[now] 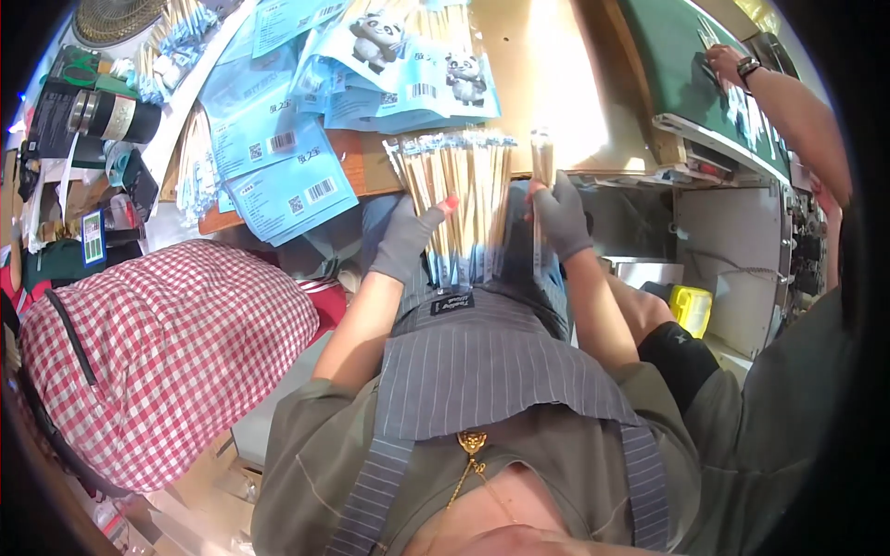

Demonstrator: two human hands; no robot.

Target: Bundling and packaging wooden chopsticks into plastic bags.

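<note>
Both my hands wear grey gloves that leave the fingertips bare. My left hand [410, 232] is closed on the left side of a wide bunch of thin wooden sticks [468, 199] in clear wrappers with blue ends. The bunch stands upright over my lap, at the table's near edge. To its right, my right hand [562, 215] grips a much smaller bundle of the same wrapped sticks [542, 162], apart from the wide bunch. The fingers behind both bundles are partly hidden.
Blue printed pouches [278, 176] lie on the wooden table [533, 56], some filled with sticks. More wrapped sticks [195, 167] are at the left. A red checked bag [176, 361] sits left of me. At the right, another person's hand [728, 65] works over a green surface [672, 56].
</note>
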